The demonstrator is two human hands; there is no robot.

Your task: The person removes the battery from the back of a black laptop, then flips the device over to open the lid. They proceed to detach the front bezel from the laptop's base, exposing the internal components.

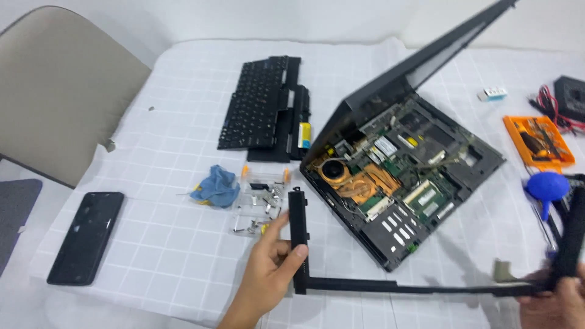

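My left hand (268, 268) grips one corner of a thin black plastic laptop frame (353, 284). One side of the frame runs up beside an opened black laptop (396, 183); the other runs right along the table's near edge. My right hand (557, 301), at the lower right corner, holds the frame's far end, where another side turns upward. The laptop has its keyboard removed, so circuit boards, a copper fan and heat pipes show. Its lid is tilted up toward the far right.
A detached black keyboard (256, 100) and battery (298, 125) lie at the back. Near my left hand are a blue cloth (216, 186) and a clear tray of screws (262, 204). A phone (86, 236) lies left, with an orange tool tray (539, 140) and blue blower (547, 186) right. A chair (55, 85) stands at the left.
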